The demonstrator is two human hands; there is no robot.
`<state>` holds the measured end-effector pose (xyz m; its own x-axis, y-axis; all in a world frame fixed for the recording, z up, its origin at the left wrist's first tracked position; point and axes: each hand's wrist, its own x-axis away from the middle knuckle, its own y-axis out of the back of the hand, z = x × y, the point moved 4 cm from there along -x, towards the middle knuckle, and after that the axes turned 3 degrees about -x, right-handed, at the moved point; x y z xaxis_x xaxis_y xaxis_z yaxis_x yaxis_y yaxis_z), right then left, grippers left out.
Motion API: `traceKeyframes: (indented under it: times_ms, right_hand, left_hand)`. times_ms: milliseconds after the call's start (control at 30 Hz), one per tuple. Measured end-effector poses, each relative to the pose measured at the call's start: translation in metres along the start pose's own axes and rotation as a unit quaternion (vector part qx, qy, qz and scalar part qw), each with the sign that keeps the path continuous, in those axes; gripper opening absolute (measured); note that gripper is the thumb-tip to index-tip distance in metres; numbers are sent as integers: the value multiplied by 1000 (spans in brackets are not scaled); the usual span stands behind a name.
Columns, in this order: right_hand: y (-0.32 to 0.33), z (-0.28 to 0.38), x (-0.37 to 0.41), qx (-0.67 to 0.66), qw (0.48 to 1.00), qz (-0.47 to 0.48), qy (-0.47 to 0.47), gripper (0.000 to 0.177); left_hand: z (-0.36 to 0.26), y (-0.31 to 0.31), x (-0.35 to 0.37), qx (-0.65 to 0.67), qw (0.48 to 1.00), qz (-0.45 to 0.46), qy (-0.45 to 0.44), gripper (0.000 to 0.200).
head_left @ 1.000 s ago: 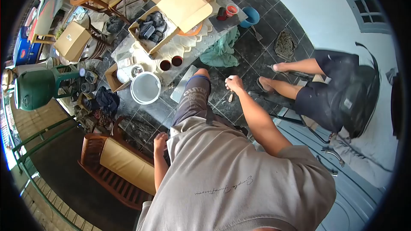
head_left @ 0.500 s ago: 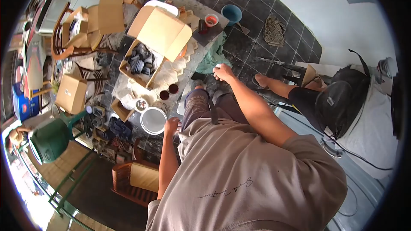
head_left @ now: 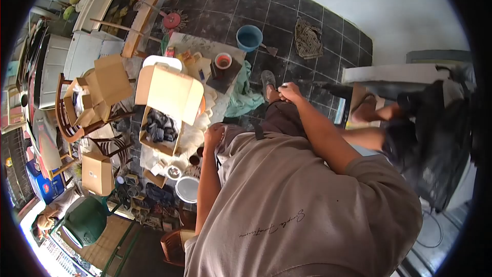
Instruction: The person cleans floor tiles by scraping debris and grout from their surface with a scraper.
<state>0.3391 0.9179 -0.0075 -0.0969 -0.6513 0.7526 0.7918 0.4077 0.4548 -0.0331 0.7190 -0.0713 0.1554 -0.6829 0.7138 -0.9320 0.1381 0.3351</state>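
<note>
Close by my right trouser leg (head_left: pixel 287 118), my right hand (head_left: pixel 290 92) is closed, with a small thing at its fingertips too small to name. My left hand (head_left: pixel 214 136) is against the other trouser leg, back of the hand up; its fingers are mostly hidden. Left of it, an open cardboard box (head_left: pixel 177 92) holds dark crumpled pieces (head_left: pixel 161 126). Near my left forearm are a white bucket (head_left: pixel 188 189) and a smaller white tub (head_left: pixel 173 172). A red-lined cup (head_left: pixel 223 61) stands on a dark board, with a green cloth (head_left: pixel 244 95) beside it.
A blue basin (head_left: pixel 249 38) and a patterned rag (head_left: pixel 308 39) lie on the dark tiled floor. Another person's bare leg (head_left: pixel 365 138) and a black backpack (head_left: pixel 435 138) are at the right. Chairs, cardboard boxes (head_left: pixel 97 173) and a green container (head_left: pixel 84 220) crowd the left.
The view has shifted and turned. My right hand is now beside my trouser leg, and my left hand has moved from near the bucket onto my other trouser leg. The other person's leg has moved.
</note>
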Motion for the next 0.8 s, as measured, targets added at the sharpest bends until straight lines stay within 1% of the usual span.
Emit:
traceKeyframes:
  times_ms: [33,67,100,167,200,233,267,333,400,467,500,533,633,700,733,800]
  right_hand:
    - [17,-4,-26,-12,1000,-6,-6,24]
    - [39,-3,-51,-19,1000,-10,-3,24]
    - [58,-7,-74,-25,1000,-10,-2,23]
    - [94,-1,-123,-59,998,-17,-6,22]
    - [113,2,-143,-82,996,-22,-14,22]
    - [130,-1,-160,-107,993,-29,-26,22]
    - [146,-2,-175,-121,992,-32,-33,22]
    - [182,10,-209,-172,983,-48,-37,21]
    - [207,1,-220,-231,970,-61,-53,19]
    - [232,0,-239,-231,968,-66,-69,17]
    - [236,-3,-244,-231,968,-63,-80,15]
    - [240,-5,-247,-232,966,-63,-90,15]
    - [258,-1,-259,-255,959,-55,-112,13]
    - [251,-32,-276,-281,950,-31,-132,14]
    - [250,-45,-283,-197,972,-19,-123,13]
    - [240,-62,-288,-32,994,3,-101,15]
  left_hand:
    - [-3,-7,-19,-31,999,-21,-4,41]
    - [-25,-13,-24,11,999,-10,30,41]
    - [-33,-23,-37,28,999,-16,41,41]
    - [-44,-37,-89,57,996,-35,53,41]
    - [-47,-46,-110,102,991,-52,65,40]
    - [-68,-50,-114,126,989,-68,44,37]
    - [-93,-52,-123,138,986,-74,48,36]
    - [-140,-61,-143,158,983,-60,76,33]
    - [-190,-66,-173,165,980,-20,108,31]
    - [-233,-65,-204,161,979,11,125,28]
    - [-253,-62,-218,162,980,14,119,27]
    - [-283,-56,-217,177,981,5,78,32]
    - [-326,-41,-251,169,980,40,99,37]
    - [-385,-20,-258,162,980,53,107,37]
    - [-410,-10,-273,155,980,63,104,36]
    - [-465,3,-317,144,981,73,107,34]
